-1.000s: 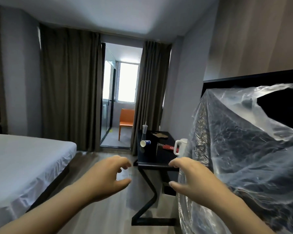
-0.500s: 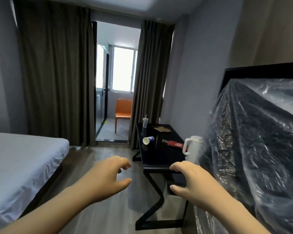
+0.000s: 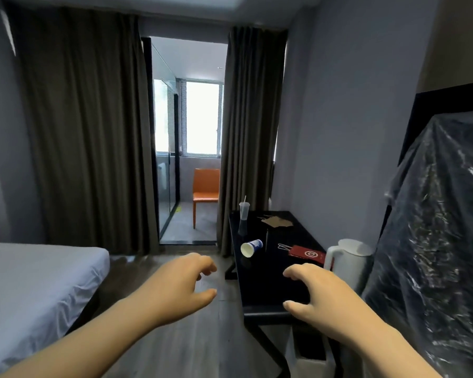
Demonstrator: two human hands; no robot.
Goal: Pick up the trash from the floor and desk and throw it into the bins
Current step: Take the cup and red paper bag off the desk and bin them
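The tipped paper cup point(image 3: 251, 247) lies on the desk point(image 3: 268, 285) beyond both empty, loosely curled hands, mouth toward the near left; the right hand point(image 3: 322, 293) is nearer than the left hand point(image 3: 180, 285).

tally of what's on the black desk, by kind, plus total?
Cups: 2, the clear cup with straw upright and the paper cup on its side
Bags: 1, the red paper bag lying flat
Paper scraps: 1, the brown paper scrap
Kettles: 1, the white kettle
Total: 5 on the desk
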